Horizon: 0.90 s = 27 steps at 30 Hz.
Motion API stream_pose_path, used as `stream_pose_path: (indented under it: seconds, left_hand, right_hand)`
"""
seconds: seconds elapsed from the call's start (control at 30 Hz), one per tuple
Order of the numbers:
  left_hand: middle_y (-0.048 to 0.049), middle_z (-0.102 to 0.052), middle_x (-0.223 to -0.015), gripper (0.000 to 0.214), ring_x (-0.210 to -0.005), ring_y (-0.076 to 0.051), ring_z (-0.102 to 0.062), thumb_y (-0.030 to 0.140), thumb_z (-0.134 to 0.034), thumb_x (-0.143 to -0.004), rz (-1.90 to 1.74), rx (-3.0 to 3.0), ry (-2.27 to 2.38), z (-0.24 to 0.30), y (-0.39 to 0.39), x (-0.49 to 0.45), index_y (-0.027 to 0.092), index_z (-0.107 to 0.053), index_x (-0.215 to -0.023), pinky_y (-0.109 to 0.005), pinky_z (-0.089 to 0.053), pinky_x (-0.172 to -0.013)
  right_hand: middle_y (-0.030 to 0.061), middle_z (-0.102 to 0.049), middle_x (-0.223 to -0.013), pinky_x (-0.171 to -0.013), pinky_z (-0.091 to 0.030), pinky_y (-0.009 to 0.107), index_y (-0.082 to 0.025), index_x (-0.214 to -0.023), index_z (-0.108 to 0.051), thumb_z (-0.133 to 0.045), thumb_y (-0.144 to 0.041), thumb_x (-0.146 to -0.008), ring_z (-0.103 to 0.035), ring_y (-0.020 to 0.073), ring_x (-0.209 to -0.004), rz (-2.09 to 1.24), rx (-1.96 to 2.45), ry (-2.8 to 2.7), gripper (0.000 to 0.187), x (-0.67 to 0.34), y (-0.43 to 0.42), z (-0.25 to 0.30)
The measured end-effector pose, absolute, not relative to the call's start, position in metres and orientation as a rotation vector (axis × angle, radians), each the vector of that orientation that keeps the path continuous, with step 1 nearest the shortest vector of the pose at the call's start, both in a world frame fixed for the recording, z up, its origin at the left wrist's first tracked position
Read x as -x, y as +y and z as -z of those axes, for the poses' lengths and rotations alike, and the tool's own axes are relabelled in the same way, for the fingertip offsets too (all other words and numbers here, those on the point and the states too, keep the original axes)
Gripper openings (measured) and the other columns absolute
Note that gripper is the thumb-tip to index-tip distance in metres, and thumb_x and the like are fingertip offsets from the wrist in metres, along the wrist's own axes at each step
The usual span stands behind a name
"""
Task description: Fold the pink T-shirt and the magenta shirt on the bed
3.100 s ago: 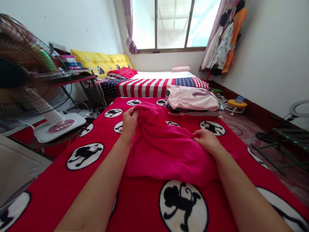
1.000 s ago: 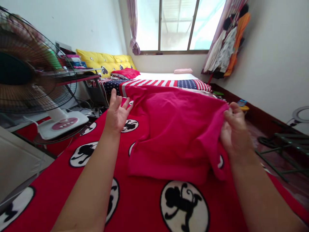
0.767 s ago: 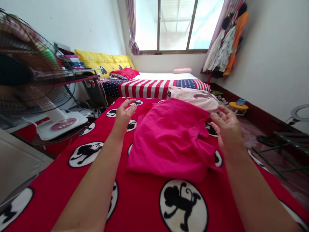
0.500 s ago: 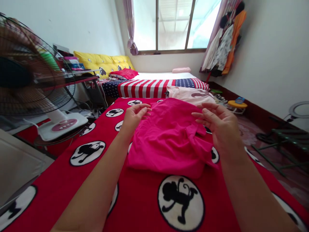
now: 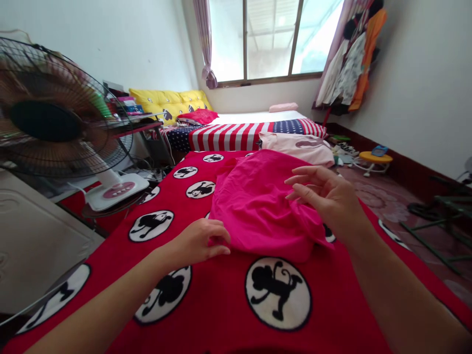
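A bright pink garment lies crumpled on a red cover printed with black monkeys in white circles. At the garment's near left corner is my left hand, its fingers curved and the thumb a little apart from them. I cannot tell whether its fingertips touch the cloth. Above the garment's right side hovers my right hand, fingers loosely spread and holding nothing. Part of the garment's right side is hidden behind that hand.
A pale pink shirt lies behind the garment. At the left stands a fan. Beyond is a bed with a flag-patterned cover. To the right are a yellow stool and a dark green metal frame.
My left hand has come down and nearer, from the garment's far left side to its near left corner. My right hand has shifted slightly. The view has turned a little left.
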State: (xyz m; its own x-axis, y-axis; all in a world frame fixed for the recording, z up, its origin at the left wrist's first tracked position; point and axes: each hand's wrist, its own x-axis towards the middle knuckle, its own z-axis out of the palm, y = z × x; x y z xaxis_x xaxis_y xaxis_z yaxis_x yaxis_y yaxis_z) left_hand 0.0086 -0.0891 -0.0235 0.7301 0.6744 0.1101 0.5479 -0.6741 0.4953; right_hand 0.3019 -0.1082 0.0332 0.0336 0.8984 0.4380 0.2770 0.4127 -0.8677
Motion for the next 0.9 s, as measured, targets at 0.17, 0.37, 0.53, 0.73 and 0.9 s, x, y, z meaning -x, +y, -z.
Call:
stream_pose_path:
  seconds: [0.17, 0.37, 0.53, 0.73, 0.9]
  left_hand:
    - [-0.0064, -0.060, -0.124, 0.036, -0.109, -0.019, -0.060, 0.028, -0.060, -0.087, -0.355, -2.548, 0.962, 0.049, -0.104, 0.011, 0.027, -0.061, -0.123, -0.029, -0.047, -0.096]
    - [-0.0082, -0.057, -0.130, 0.040, -0.116, -0.022, -0.056, 0.025, -0.055, -0.089, -0.456, -2.646, 1.140, 0.070, -0.087, -0.002, 0.025, -0.057, -0.128, -0.034, -0.046, -0.100]
    - [-0.0090, -0.065, -0.103, 0.030, -0.097, -0.022, -0.060, 0.015, -0.049, -0.087, -0.517, -2.767, 1.309, 0.074, -0.065, -0.027, 0.020, -0.068, -0.109, -0.034, -0.048, -0.089]
    - [-0.0035, -0.064, -0.079, 0.019, -0.075, -0.017, -0.059, 0.020, -0.048, -0.083, -0.639, -2.411, 1.176, 0.012, -0.061, -0.010, 0.017, -0.066, -0.083, -0.026, -0.047, -0.070]
    - [-0.0026, -0.067, -0.086, 0.031, -0.079, -0.019, -0.062, 0.045, -0.060, -0.080, -0.550, -1.973, 1.072, -0.071, -0.114, 0.038, 0.017, -0.068, -0.091, -0.024, -0.050, -0.065]
  right_hand:
    - [0.0090, -0.070, -0.105, -0.090, -0.052, 0.041, -0.021, -0.100, -0.069, -0.064, -0.031, -0.082, -0.065, 0.0245, -0.097, -0.526, 1.294, -2.048, 0.021, -0.344, -0.122, -0.008]
    - [0.0101, -0.035, -0.152, -0.109, -0.034, 0.052, -0.027, -0.130, -0.060, -0.068, -0.025, -0.074, -0.033, 0.0339, -0.138, -0.281, 1.493, -2.438, 0.056, -0.392, -0.122, 0.051]
    - [0.0146, -0.054, -0.135, -0.103, -0.041, 0.049, -0.018, -0.114, -0.068, -0.056, -0.031, -0.087, -0.049, 0.0313, -0.124, -0.245, 1.602, -2.256, 0.033, -0.389, -0.112, 0.070]
    - [0.0107, -0.061, -0.125, -0.094, -0.048, 0.042, -0.019, -0.101, -0.068, -0.050, -0.037, -0.091, -0.059, 0.0268, -0.110, -0.280, 1.415, -2.058, 0.027, -0.380, -0.127, 0.014]
    - [0.0059, -0.065, -0.120, -0.093, -0.051, 0.038, -0.026, -0.099, -0.072, -0.064, -0.046, -0.082, -0.061, 0.0290, -0.109, -0.406, 1.345, -2.052, 0.028, -0.378, -0.195, -0.051]
